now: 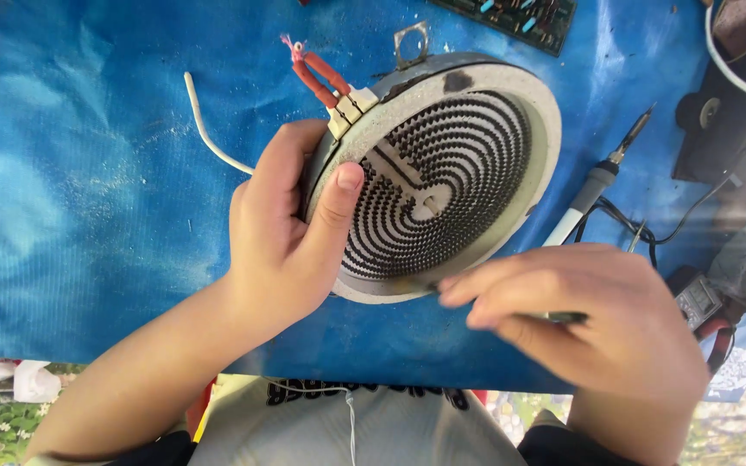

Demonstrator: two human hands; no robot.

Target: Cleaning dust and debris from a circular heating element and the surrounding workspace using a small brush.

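Note:
My left hand (pixel 287 233) grips the left rim of a round electric heating element (pixel 442 173), thumb pressed onto its face. The element is tilted up off the blue cloth (pixel 88 190); it has a pale ring border, a dark spiral coil, and red-sleeved terminal wires (pixel 317 73) at its top left. My right hand (pixel 589 319) is at the element's lower right edge, fingers closed on a thin dark tool (pixel 563 318) whose tip reaches the rim. The tool is mostly hidden and blurred.
A soldering iron (pixel 602 177) with a white handle lies right of the element, its black cord trailing down. A white wire (pixel 205 129) lies at left. A circuit board (pixel 520 17) sits at top, dark devices at the right edge and top left corner.

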